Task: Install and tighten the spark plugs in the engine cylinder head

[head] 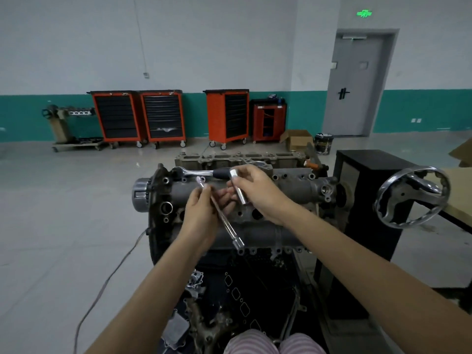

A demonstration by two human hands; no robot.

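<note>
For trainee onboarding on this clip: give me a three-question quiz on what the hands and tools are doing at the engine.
1. True or false: the ratchet wrench lies on the engine, unheld.
2. Which hand holds the long extension bar?
A. left hand
B. right hand
C. neither
3. Fill in: the right hand grips a shiny ____.

Key: 1 true. 2 A. 3 socket.

Ratchet (198,172) lying across cylinder head's (293,186) far edge, chrome handwheel (411,198) and black stand (367,190) crowding the right, open floor (63,213) left.
</note>
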